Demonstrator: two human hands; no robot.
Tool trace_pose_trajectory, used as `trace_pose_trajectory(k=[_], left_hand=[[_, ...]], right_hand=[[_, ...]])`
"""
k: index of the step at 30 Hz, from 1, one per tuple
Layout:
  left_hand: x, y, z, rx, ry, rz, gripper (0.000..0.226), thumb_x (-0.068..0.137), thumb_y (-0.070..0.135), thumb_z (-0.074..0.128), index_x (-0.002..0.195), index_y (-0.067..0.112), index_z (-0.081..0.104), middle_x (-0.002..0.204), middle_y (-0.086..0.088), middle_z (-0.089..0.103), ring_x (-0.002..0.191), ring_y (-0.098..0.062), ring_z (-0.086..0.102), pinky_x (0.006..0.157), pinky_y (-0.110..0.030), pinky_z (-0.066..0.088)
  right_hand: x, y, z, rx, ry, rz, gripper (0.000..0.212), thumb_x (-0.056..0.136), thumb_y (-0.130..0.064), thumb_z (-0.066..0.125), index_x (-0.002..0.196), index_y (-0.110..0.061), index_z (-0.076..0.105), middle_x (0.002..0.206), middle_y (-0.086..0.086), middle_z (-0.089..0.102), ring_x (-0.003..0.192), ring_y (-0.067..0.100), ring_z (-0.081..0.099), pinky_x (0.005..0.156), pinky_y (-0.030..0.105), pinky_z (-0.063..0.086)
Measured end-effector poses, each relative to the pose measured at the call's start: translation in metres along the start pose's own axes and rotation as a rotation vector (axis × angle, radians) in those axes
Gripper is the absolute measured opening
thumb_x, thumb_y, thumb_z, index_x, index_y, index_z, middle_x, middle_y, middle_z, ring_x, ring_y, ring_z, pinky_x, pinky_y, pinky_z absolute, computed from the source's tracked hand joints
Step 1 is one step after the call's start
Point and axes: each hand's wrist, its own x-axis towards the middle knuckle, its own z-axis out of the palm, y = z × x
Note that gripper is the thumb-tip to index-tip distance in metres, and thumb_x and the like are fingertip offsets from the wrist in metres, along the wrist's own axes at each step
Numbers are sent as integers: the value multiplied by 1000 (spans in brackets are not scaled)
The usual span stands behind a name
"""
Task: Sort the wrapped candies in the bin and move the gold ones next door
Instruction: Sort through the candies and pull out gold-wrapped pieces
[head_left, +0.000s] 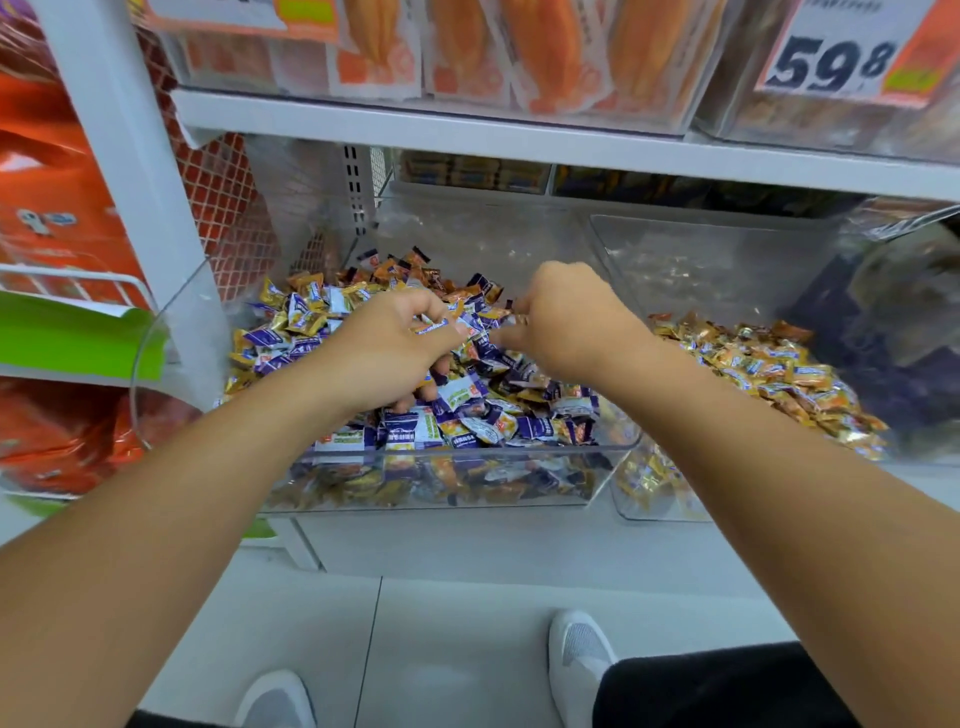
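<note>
- Both arms are reaching forward over the mixed bin (467, 457).
- The left hand (387, 348) is curling round several candies (436, 326).
- The right hand (566, 317) is pinching wrappers, knuckles up.
- Gold candies (769, 369) are lying in the right-hand bin (675, 244).

shelf (519, 137) low above | bin (457, 449) top open | divider wall (613, 260) right
</note>
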Motion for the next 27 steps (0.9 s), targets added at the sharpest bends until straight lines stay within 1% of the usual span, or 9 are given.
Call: trace_pose_trajectory(k=[3, 5, 8, 12, 15, 19, 22, 25, 27], left_hand=[[2, -5, -4, 289, -2, 144, 8, 101, 22, 54, 98, 25, 61, 87, 3, 69, 52, -2, 59, 41, -16, 38], [1, -10, -9, 484, -48, 217, 24, 101, 14, 52, 97, 34, 65, 92, 9, 68, 70, 3, 61, 60, -22, 48], [2, -15, -16, 609, -51, 290, 36, 99, 7, 52, 95, 35, 74, 90, 12, 68, 86, -8, 64, 79, -33, 53], [9, -13, -13, 665, -27, 395, 29, 99, 14, 56, 106, 35, 75, 92, 17, 60, 89, -8, 57, 79, -30, 46], [16, -13, -6, 696, -19, 461, 14, 93, 37, 65, 103, 35, 75, 84, 13, 62, 82, -12, 58, 75, -38, 52], [22, -10, -1, 759, -64, 419, 29, 80, 59, 71, 94, 35, 77, 74, 9, 61, 73, -13, 57, 65, -37, 52], [23, -10, 1, 783, -127, 369, 27, 77, 57, 76, 95, 37, 78, 73, 11, 60, 71, -12, 58, 65, -34, 51], [22, -10, 1, 588, -53, 339, 26, 77, 53, 77, 92, 30, 78, 69, 1, 63, 63, -10, 56, 58, -26, 44], [21, -9, 1, 465, -3, 324, 29, 77, 50, 77, 96, 27, 77, 73, -8, 64, 59, -12, 52, 55, -23, 39]], right_hand=[[0, 6, 6, -301, -154, -91, 25, 88, -21, 75, 77, -9, 55, 70, 3, 48, 66, 27, 53, 66, 35, 46], [-3, 9, 9, -428, -234, -151, 3, 92, -9, 64, 95, -10, 63, 81, 4, 57, 74, 28, 57, 69, 36, 47], [-3, 12, 14, -493, -295, -221, 32, 95, -7, 59, 124, -19, 64, 115, 8, 65, 96, 31, 64, 72, 36, 49], [-1, 9, 13, -504, -265, -297, 40, 96, -4, 51, 130, -24, 62, 118, 9, 64, 94, 29, 61, 71, 36, 47], [-2, 8, 11, -523, -285, -294, 46, 97, -6, 54, 136, -29, 56, 116, 8, 61, 99, 31, 59, 70, 35, 41], [1, 7, 17, -530, -255, -287, 41, 95, -8, 57, 130, -28, 60, 91, 3, 50, 87, 32, 55, 67, 35, 42], [5, 9, 12, -398, -166, -295, 34, 91, -8, 60, 118, -26, 69, 103, 7, 64, 92, 30, 63, 68, 33, 45], [6, 10, -8, 16, -148, -242, 12, 87, -12, 70, 94, -18, 78, 78, -5, 71, 64, -6, 63, 55, 12, 45], [6, 10, -15, 99, -129, -185, 9, 87, -8, 71, 87, -13, 78, 74, -3, 72, 50, -10, 56, 47, 7, 39]])
